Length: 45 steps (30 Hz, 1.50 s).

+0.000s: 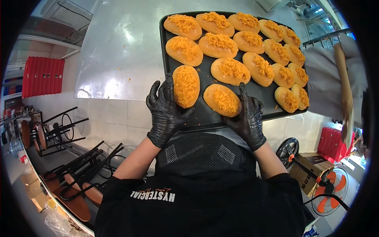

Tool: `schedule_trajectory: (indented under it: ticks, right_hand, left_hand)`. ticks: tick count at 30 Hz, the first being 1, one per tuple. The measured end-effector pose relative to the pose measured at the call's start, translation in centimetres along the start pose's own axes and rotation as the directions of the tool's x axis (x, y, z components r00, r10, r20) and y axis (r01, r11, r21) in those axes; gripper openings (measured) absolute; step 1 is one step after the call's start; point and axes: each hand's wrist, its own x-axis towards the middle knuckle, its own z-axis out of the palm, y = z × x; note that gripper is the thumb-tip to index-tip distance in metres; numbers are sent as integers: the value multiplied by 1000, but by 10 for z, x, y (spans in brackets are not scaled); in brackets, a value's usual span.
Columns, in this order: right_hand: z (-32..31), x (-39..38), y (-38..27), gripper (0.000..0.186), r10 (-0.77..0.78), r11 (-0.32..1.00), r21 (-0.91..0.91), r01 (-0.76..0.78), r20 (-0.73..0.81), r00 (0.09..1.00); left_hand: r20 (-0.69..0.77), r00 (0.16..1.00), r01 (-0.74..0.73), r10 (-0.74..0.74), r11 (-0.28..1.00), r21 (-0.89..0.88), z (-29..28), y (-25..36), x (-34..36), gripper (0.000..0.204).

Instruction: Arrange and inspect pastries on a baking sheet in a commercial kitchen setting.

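My left hand [166, 114], in a black glove, is at the near left corner of a dark baking tray [205, 123]. Its fingers lie along the left side of an oval bun [186, 86] topped with orange shreds, the thumb by the bun's lower end. Another shred-topped bun [222, 99] sits tilted in the grip of my right hand [248, 116], also gloved in black, with a finger at its upper right and the thumb at its lower edge. Behind them, rows of similar buns [218, 45] fill the tray's far and right parts.
The tray rests on a shiny metal table [118, 51] dotted with crumbs. A wooden rolling pin or stick [344, 87] lies over grey cloth at the right. Red crates [43, 77], upturned stools [75, 197], a fan [331, 191] and a cardboard box [310, 172] stand around.
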Motion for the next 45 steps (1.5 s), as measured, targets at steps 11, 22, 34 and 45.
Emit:
schedule_trajectory:
  ticks: [11, 22, 34, 45]
  right_hand:
    - [-6, -2, -22, 110, 20, 987, 154, -38, 121, 992]
    - [-16, 15, 15, 62, 80, 869, 438, -231, 336, 938]
    - [-27, 4, 3, 34, 191, 648, 551, -525, 549, 814]
    - [-45, 18, 1, 20, 100, 956, 256, -143, 174, 980]
  left_hand:
    - [-51, 998, -39, 33, 993, -109, -15, 0, 0, 85]
    - [422, 905, 103, 53, 936, -337, -40, 30, 4, 27]
    - [394, 912, 27, 118, 938, -346, -16, 32, 14, 24]
    - [338, 931, 10, 140, 914, -407, -30, 39, 50, 16]
